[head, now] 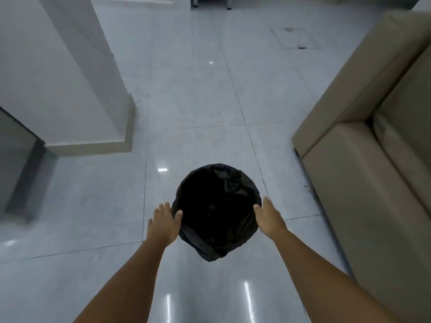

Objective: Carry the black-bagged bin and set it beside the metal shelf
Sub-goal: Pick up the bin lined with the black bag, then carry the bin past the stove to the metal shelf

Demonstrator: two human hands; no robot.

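Observation:
The black-bagged bin [218,210] is seen from above over the glossy tiled floor, its round mouth dark and the bag's loose end hanging toward me. My left hand [163,223] presses the bin's left rim, thumb over the edge. On the opposite side my right hand [268,217] clasps the right rim. Both arms reach forward from the bottom of the view. No metal shelf can be made out for certain.
A white pillar [77,78] with a skirting base stands at the left. A beige sofa [373,148] fills the right side. Pale floor tiles [198,101] stretch ahead between them, with dark furniture legs [194,2] at the far top.

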